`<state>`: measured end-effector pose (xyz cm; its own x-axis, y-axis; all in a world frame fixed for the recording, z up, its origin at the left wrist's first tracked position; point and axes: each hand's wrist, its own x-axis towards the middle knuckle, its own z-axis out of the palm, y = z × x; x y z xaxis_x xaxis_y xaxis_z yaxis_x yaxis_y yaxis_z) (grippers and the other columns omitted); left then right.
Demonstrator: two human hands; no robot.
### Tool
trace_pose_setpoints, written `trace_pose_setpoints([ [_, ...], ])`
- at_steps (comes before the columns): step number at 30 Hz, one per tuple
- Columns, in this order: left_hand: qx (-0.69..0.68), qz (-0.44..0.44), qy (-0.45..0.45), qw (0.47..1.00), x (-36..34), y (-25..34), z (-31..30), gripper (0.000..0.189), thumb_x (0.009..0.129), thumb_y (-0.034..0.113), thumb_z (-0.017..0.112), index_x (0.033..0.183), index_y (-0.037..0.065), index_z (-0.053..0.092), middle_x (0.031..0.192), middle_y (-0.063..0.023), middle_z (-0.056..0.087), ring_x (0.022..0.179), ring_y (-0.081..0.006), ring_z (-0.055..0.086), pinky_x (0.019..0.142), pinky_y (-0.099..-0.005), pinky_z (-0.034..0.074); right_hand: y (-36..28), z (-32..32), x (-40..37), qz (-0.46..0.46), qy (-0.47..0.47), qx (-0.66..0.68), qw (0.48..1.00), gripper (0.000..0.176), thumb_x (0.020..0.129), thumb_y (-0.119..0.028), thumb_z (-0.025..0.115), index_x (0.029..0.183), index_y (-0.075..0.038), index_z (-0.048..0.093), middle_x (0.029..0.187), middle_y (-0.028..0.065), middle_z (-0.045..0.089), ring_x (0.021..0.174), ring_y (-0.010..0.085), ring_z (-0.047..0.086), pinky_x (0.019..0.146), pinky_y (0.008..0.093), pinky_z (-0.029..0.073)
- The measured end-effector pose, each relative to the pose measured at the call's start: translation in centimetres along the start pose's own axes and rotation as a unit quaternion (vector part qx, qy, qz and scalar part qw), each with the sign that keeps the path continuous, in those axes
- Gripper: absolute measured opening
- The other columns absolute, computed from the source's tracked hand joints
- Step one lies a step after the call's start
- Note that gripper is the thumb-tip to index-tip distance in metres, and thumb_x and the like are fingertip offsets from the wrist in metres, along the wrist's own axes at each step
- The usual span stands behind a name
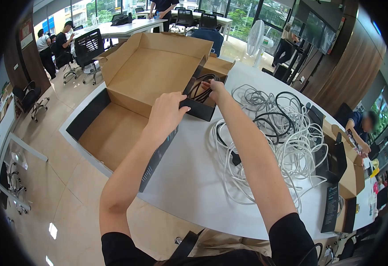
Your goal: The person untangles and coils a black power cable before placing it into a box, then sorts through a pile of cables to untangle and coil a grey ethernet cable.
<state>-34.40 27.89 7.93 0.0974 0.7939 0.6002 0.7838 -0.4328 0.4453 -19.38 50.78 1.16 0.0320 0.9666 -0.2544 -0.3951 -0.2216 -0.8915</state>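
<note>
A coil of black cable (198, 92) lies in a small cardboard box (201, 111) with black outer walls. My right hand (216, 90) reaches into that box, its bent fingers closed on the coil. At the box's near left corner, my left hand (169, 108) has its fingers over the rim and its thumb on the near side. Under my left wrist stands a large cardboard box (114, 128) with its lid (158, 55) raised. To the right, a tangled heap of white, grey and black cables (273, 137) spreads over the white table (180, 173).
More opened cardboard boxes (347, 177) stand at the table's right end, beside dark items partly behind the cables. A white fan (257, 37) and a screen on a stand (311, 29) are beyond. Office chairs (89, 46) and several people are around the room.
</note>
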Motion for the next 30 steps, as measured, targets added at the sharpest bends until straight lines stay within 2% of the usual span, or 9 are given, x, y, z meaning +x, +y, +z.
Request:
trace_pose_setpoints([
  [4, -0.001, 0.009, -0.013, 1.000, 0.2, 0.0, 0.0, 0.034, 0.070, 0.011, 0.067, 0.100, -0.003, 0.061, 0.083, -0.0159, 0.063, 0.076, -0.0318, 0.059, 0.070, -0.0365, 0.046, -0.3, 0.6, -0.6, 0.005, 0.082, -0.240, 0.967, 0.080, 0.081, -0.022, 0.060, 0.136, 0.000, 0.006, 0.136, 0.0222, 0.028, 0.124, 0.0327, 0.033, 0.101, 0.0384, 0.031],
  [7, 0.002, -0.009, -0.031, 0.999, 0.3, 0.4, -0.1, 0.035, 0.070, 0.011, 0.068, 0.101, -0.003, 0.061, 0.087, -0.0159, 0.063, 0.079, -0.0303, 0.061, 0.071, -0.0350, 0.047, -0.8, 1.1, -1.5, -0.054, 0.101, -0.391, 0.913, 0.087, 0.078, -0.015, 0.061, 0.137, -0.001, -0.001, 0.139, 0.0232, 0.023, 0.125, 0.0331, 0.032, 0.101, 0.0400, 0.031],
  [12, -0.031, -0.017, -0.013, 0.999, 0.4, -0.2, 0.7, 0.030, 0.070, 0.009, 0.069, 0.098, -0.002, 0.062, 0.079, -0.0161, 0.063, 0.075, -0.0305, 0.062, 0.067, -0.0360, 0.047, -1.3, 0.2, -2.3, -0.241, 0.054, -0.637, 0.730, 0.044, 0.076, -0.009, 0.057, 0.119, -0.005, 0.050, 0.138, 0.0235, 0.024, 0.125, 0.0367, 0.030, 0.103, 0.0406, 0.029],
  [15, -0.043, -0.028, -0.013, 0.999, 0.5, -0.5, 0.8, 0.031, 0.071, 0.009, 0.068, 0.099, -0.001, 0.062, 0.080, -0.0160, 0.064, 0.078, -0.0274, 0.063, 0.067, -0.0345, 0.047, -1.8, -0.6, -3.2, -0.215, -0.127, -0.717, 0.650, 0.039, 0.080, -0.009, 0.051, 0.119, -0.010, 0.053, 0.131, 0.0155, 0.040, 0.125, 0.0325, 0.033, 0.103, 0.0425, 0.028],
  [16, -0.041, -0.027, -0.017, 0.999, 0.5, -0.7, 0.8, 0.031, 0.071, 0.009, 0.068, 0.100, -0.001, 0.062, 0.081, -0.0158, 0.064, 0.079, -0.0269, 0.064, 0.067, -0.0344, 0.047, -1.0, -1.5, -4.0, -0.307, -0.107, -0.753, 0.572, 0.028, 0.086, -0.022, 0.048, 0.104, -0.006, 0.062, 0.109, 0.0102, 0.057, 0.109, 0.0307, 0.048, 0.098, 0.0479, 0.031],
  [19, -0.039, -0.041, -0.044, 0.997, 0.7, -0.6, 0.8, 0.035, 0.071, 0.010, 0.068, 0.104, 0.000, 0.061, 0.087, -0.0160, 0.064, 0.082, -0.0253, 0.064, 0.069, -0.0329, 0.048, -1.5, -2.2, -6.0, -0.195, -0.168, -0.839, 0.479, 0.034, 0.088, -0.031, 0.045, 0.105, -0.007, 0.062, 0.111, 0.0112, 0.057, 0.112, 0.0289, 0.048, 0.101, 0.0513, 0.025],
  [23, -0.025, -0.059, -0.094, 0.993, 0.7, -0.2, 0.8, 0.045, 0.070, 0.010, 0.069, 0.112, 0.002, 0.057, 0.101, -0.0164, 0.062, 0.084, -0.0237, 0.065, 0.071, -0.0297, 0.048, -3.5, -3.2, -8.0, -0.244, -0.204, -0.823, 0.470, 0.031, 0.084, -0.016, 0.042, 0.107, -0.013, 0.062, 0.114, 0.0113, 0.057, 0.116, 0.0284, 0.044, 0.103, 0.0535, 0.020],
  [26, -0.014, -0.038, -0.090, 0.995, 0.4, -0.6, 1.6, 0.049, 0.069, 0.008, 0.070, 0.115, 0.003, 0.055, 0.107, -0.0163, 0.060, 0.083, -0.0232, 0.065, 0.071, -0.0294, 0.049, -4.4, -5.7, -7.7, -0.386, -0.202, -0.775, 0.458, 0.029, 0.084, -0.018, 0.043, 0.104, -0.011, 0.063, 0.106, 0.0122, 0.060, 0.108, 0.0291, 0.051, 0.101, 0.0485, 0.027],
  [30, -0.018, -0.013, -0.039, 0.999, 0.1, -1.3, 2.7, 0.050, 0.066, 0.012, 0.073, 0.113, 0.006, 0.057, 0.095, -0.0134, 0.063, 0.075, -0.0253, 0.063, 0.068, -0.0327, 0.048, -8.1, -9.9, -12.1, -0.381, -0.257, -0.719, 0.521, 0.025, 0.084, -0.016, 0.047, 0.103, -0.009, 0.062, 0.101, 0.0117, 0.062, 0.096, 0.0293, 0.057, 0.086, 0.0400, 0.043],
])
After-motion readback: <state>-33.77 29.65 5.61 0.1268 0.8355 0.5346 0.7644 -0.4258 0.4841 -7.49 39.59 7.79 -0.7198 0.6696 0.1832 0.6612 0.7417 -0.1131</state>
